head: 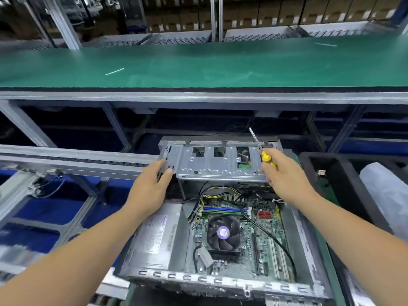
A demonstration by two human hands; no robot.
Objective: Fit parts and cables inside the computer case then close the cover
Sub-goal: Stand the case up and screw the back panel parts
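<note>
Green belt (198, 60) runs across the upper half, one pale strip (114, 71) lying on it at left, another (326, 44) at far right. Aluminium frame (198, 96) edges the belt's near side, with slanted struts (114, 124) below it. Roller rail (77, 161) crosses at left, loose wires (53, 188) hanging under it over blue panels (44, 208). Cardboard boxes (287, 15) stacked in rows behind the belt. Black tray (309, 171) at right, a clear plastic bag (384, 188) inside it. Background blurred.
</note>
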